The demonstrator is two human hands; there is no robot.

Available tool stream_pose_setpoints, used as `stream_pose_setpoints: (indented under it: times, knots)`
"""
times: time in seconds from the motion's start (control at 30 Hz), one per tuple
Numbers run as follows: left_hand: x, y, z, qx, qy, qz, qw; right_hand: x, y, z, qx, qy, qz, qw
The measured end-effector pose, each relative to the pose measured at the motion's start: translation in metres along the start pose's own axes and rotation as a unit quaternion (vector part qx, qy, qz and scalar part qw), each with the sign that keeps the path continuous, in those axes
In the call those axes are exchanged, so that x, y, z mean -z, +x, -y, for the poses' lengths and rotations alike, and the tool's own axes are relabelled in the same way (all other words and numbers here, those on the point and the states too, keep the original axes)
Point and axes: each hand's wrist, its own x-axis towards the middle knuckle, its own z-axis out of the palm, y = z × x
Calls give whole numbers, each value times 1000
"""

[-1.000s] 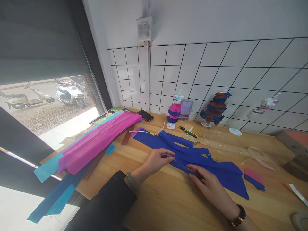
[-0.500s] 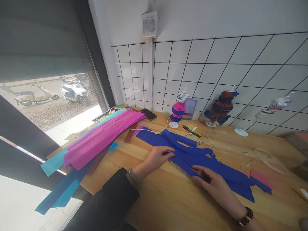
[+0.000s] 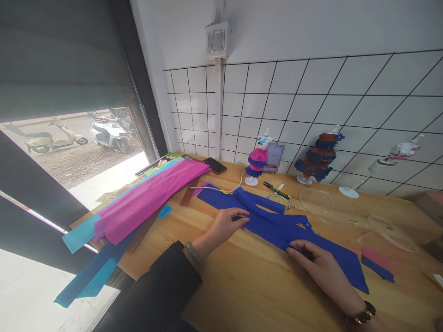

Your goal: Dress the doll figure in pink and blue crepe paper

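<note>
A long strip of deep blue crepe paper (image 3: 270, 226) lies across the wooden table. At its near edge, left of the middle, my left hand (image 3: 228, 228) is closed, thumb and forefinger pinching the paper. Farther right along that edge, my right hand (image 3: 316, 263) pinches it between thumb and fingers, its palm partly hidden from view. Loose narrower blue strips (image 3: 266, 200) lie over the far side of the sheet. Past my right hand is a small pink and blue folded paper piece (image 3: 377, 263).
Pink crepe paper (image 3: 148, 198) with turquoise strips (image 3: 83, 233) covers the table's left side. A phone (image 3: 215, 165), white cable (image 3: 221, 190), cutter-like tool (image 3: 277, 190) and clear tape roll (image 3: 279, 201) lie behind. Paper-dressed figures (image 3: 258, 159) stand along the tiled wall.
My right hand has slid rightward along the near edge of the blue paper, which now lies flatter there. My left hand keeps its place. The camera view has shifted slightly.
</note>
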Motion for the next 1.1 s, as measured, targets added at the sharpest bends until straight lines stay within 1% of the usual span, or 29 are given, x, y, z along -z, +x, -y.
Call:
stream_pose_setpoints:
  times: [0.1, 0.17, 0.3, 0.4, 0.57, 0.83, 1.1]
  knots:
    - [0, 2, 3, 4, -11, -4, 1000, 2, 1, -2, -15, 2, -12, 1000]
    - [0, 3, 5, -2, 1, -12, 1000, 3, 2, -2, -21, 6, -19, 1000]
    - [3, 3, 5, -25, 81, -33, 996, 5, 1, 3, -45, 20, -17, 999]
    - [5, 3, 4, -32, 139, -29, 989, 4, 0, 6, -73, 45, -8, 996]
    - [7, 3, 9, -29, 168, -15, 985, 2, 0, 2, -99, 62, -16, 993]
    - [7, 5, 17, -14, 178, -19, 984, 2, -1, 0, -97, 47, -8, 994]
    - [9, 7, 19, -3, 181, -27, 983, 1, 0, -4, -65, 28, -15, 997]
